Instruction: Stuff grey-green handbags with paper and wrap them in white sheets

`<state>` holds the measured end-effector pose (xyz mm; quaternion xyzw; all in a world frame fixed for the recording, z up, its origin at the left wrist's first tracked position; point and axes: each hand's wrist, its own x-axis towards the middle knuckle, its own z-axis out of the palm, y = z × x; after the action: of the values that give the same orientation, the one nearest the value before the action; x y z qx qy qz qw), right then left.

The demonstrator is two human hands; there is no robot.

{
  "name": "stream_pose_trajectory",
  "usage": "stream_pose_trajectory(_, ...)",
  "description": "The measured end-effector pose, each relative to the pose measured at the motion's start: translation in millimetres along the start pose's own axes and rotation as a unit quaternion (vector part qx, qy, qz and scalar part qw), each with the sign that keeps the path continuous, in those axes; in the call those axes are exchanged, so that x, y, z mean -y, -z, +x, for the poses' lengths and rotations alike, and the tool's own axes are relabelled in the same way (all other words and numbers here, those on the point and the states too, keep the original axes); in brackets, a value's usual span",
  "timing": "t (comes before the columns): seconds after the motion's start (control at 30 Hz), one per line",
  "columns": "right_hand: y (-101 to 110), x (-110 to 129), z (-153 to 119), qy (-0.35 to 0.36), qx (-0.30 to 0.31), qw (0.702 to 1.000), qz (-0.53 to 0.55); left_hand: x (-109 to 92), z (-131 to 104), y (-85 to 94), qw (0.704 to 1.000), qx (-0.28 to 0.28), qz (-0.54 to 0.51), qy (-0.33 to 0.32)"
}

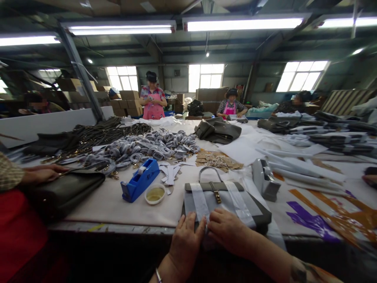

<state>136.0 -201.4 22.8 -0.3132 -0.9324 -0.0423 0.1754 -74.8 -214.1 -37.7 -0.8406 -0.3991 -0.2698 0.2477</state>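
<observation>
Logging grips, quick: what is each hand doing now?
Left hand: open, fingers resting at the near edge of the wrapped handbag.
Right hand: fingers curled there too; grip cannot be told.

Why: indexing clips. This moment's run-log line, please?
left hand, right hand: on bag's near edge | white strips: over flap | blue dispenser: left of bag

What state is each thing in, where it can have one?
Handbag: flap closed, strips across
Bag handle: arched up
Blue dispenser: upright, roll fitted
Grey dispenser: upright
White bowl: holding yellowish liquid
Ceiling lights: lit
Left hand: fingers extended
Right hand: fingers curled
</observation>
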Motion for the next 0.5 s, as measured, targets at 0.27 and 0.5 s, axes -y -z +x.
stream_pose_trajectory(0.27, -21, 12, -6, 0.029, -0.119, 0.988, -0.094, 1, 3, -0.4, 1.000, -0.020, 0.003, -0.006)
stream_pose_trajectory(0.5, -31, 22, -11, 0.019, -0.192, 0.976, -0.102, 1, -3, 0.2, 0.998, -0.053, -0.002, -0.024)
